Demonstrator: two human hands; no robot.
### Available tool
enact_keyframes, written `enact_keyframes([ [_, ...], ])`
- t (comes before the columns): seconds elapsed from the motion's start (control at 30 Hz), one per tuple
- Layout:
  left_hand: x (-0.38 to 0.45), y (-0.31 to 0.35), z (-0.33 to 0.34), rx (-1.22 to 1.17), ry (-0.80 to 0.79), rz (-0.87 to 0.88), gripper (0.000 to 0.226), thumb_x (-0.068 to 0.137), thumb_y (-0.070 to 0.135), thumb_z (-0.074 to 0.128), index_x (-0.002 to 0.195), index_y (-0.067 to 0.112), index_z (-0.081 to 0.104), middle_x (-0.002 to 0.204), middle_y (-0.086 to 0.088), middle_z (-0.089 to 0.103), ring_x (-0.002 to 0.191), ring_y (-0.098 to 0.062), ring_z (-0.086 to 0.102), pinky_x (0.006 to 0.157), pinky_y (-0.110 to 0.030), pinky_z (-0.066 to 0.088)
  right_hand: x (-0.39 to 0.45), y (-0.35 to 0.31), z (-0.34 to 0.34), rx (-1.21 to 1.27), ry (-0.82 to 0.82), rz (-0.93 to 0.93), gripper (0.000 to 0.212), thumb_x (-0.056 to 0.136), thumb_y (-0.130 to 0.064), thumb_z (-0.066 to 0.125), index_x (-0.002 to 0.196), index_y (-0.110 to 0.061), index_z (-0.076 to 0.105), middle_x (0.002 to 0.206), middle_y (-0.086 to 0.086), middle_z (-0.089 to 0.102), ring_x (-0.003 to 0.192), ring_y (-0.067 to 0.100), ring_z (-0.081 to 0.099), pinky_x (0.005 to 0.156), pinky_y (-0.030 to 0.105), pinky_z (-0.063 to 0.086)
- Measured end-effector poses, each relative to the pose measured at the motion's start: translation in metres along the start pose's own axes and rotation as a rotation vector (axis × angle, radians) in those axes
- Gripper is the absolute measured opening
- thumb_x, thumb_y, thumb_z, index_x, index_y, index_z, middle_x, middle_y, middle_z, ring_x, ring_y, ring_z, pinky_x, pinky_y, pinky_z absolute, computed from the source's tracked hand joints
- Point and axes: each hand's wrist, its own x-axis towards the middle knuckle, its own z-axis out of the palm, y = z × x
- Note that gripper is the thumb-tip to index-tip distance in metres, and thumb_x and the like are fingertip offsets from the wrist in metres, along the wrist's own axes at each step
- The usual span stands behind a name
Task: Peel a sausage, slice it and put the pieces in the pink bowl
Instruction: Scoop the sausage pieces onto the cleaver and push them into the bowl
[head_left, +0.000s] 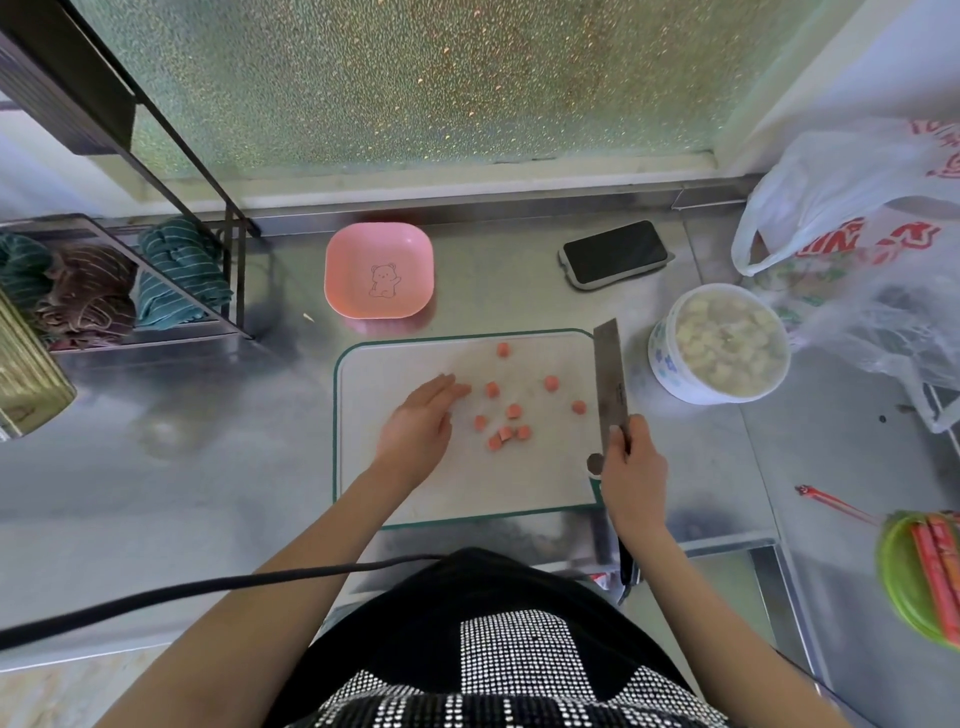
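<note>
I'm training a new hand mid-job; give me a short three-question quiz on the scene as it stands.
1. True or false: the pink bowl already holds sausage pieces.
2. Which hand grips the knife? A) left hand B) right hand
3. Fill in: the pieces lie on the ____.

Key:
1. False; the bowl holds none.
2. B; the left hand lies open on the board.
3. Cutting board.

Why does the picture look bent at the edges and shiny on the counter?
Head view: a wide-angle lens curves the cutting board edges; the steel counter gives hazy glare and mirrors the pink bowl; edges look soft.
</note>
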Motion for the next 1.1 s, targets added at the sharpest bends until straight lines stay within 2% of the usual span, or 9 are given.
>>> enact_keyframes([
  [0.07,-0.004,-0.003,0.000,0.059,-0.016,0.020,0.054,0.089,0.018,0.056,0.140,0.024,0.040,0.152,-0.003,0.030,0.141,-0.021,0.025,0.112,-0.034,0.025,0.000,0.002,0.002,-0.009,-0.010,0.023,0.020,0.099,-0.015,0.038,0.080,-0.015,0.034,0.053,-0.003,0.046,0.049,0.017,0.045,0.047,0.028,0.032],
  [0.17,-0.009,-0.010,0.003,0.184,-0.176,0.008,0.085,0.085,0.043,0.060,0.149,0.022,0.008,0.158,-0.005,0.001,0.145,-0.020,-0.001,0.116,-0.032,0.005,0.002,0.006,0.009,-0.022,-0.027,0.044,0.020,0.098,-0.017,0.038,0.079,-0.018,0.033,0.057,0.004,0.049,0.051,0.024,0.046,0.048,0.031,0.033],
  [0.23,-0.010,-0.013,0.006,0.234,-0.214,0.030,0.094,0.085,0.049,0.057,0.149,0.019,-0.005,0.158,-0.006,-0.007,0.145,-0.018,-0.008,0.117,-0.031,-0.001,0.004,0.007,0.012,-0.020,-0.031,0.048,0.020,0.098,-0.018,0.038,0.078,-0.020,0.033,0.058,0.006,0.050,0.053,0.027,0.047,0.049,0.033,0.035],
  [0.37,-0.005,-0.008,0.010,0.204,-0.215,0.089,0.092,0.086,0.048,0.056,0.149,0.017,-0.004,0.158,-0.002,-0.004,0.145,-0.014,-0.006,0.116,-0.027,0.001,0.008,0.007,0.014,-0.024,-0.064,0.051,0.021,0.097,-0.020,0.038,0.077,-0.020,0.033,0.060,0.007,0.050,0.055,0.029,0.049,0.051,0.036,0.037],
  [0.47,0.000,0.000,0.015,0.162,-0.232,0.100,0.092,0.086,0.046,0.057,0.149,0.014,-0.002,0.158,-0.003,-0.004,0.145,-0.014,-0.005,0.116,-0.027,0.004,0.007,0.003,0.014,-0.012,-0.095,0.033,0.025,0.097,-0.019,0.041,0.074,-0.020,0.032,0.059,0.003,0.045,0.055,0.021,0.043,0.051,0.034,0.033],
  [0.77,0.012,0.031,0.038,0.087,-0.226,0.133,0.090,0.088,0.036,0.059,0.147,0.003,-0.001,0.157,-0.014,-0.006,0.145,-0.025,-0.006,0.117,-0.034,0.013,-0.008,-0.017,0.041,0.050,-0.222,0.031,0.020,0.097,-0.020,0.044,0.079,-0.015,0.037,0.059,-0.001,0.044,0.055,0.015,0.042,0.056,0.034,0.031],
  [0.9,0.021,0.035,0.039,0.024,-0.186,0.096,0.096,0.084,0.029,0.065,0.147,0.003,-0.003,0.157,-0.011,-0.005,0.145,-0.024,-0.001,0.114,-0.035,0.020,-0.015,-0.022,0.052,0.076,-0.293,0.006,0.025,0.097,-0.022,0.043,0.074,-0.028,0.035,0.061,-0.002,0.045,0.059,0.020,0.046,0.061,0.040,0.041],
  [1.0,0.025,0.031,0.037,0.044,-0.180,0.066,0.104,0.080,0.034,0.069,0.147,0.003,-0.005,0.157,-0.010,-0.007,0.145,-0.022,-0.003,0.115,-0.033,0.017,-0.015,-0.020,0.049,0.054,-0.331,0.008,0.023,0.097,-0.025,0.042,0.075,-0.026,0.036,0.061,-0.002,0.044,0.057,0.020,0.047,0.058,0.044,0.047],
  [1.1,0.029,0.027,0.032,0.108,-0.167,0.076,0.106,0.079,0.043,0.068,0.147,0.003,-0.004,0.157,-0.013,-0.007,0.145,-0.025,-0.004,0.116,-0.034,0.013,-0.012,-0.018,0.041,0.041,-0.302,-0.018,0.029,0.097,-0.023,0.043,0.070,-0.026,0.033,0.057,-0.001,0.040,0.052,0.016,0.038,0.053,0.035,0.037],
])
